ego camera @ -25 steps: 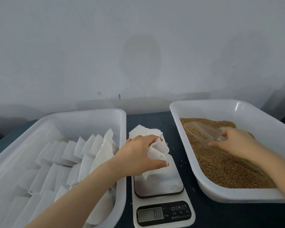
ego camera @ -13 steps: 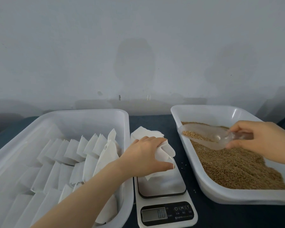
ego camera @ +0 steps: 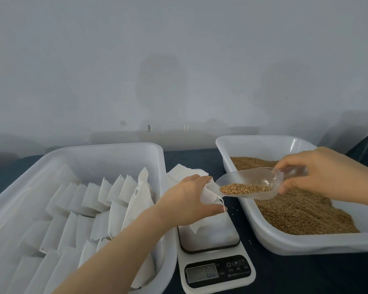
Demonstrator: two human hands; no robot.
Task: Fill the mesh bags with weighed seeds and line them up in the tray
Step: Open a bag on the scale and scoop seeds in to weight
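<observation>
With the left hand (ego camera: 187,200) pinching a mesh bag (ego camera: 208,219) open on the scale (ego camera: 212,259) at the worktop's (ego camera: 306,274) front middle, and the right hand (ego camera: 319,172) gripping the loaded scoop (ego camera: 249,183), seeds (ego camera: 244,188) could spill if the lip missed the mouth.
</observation>
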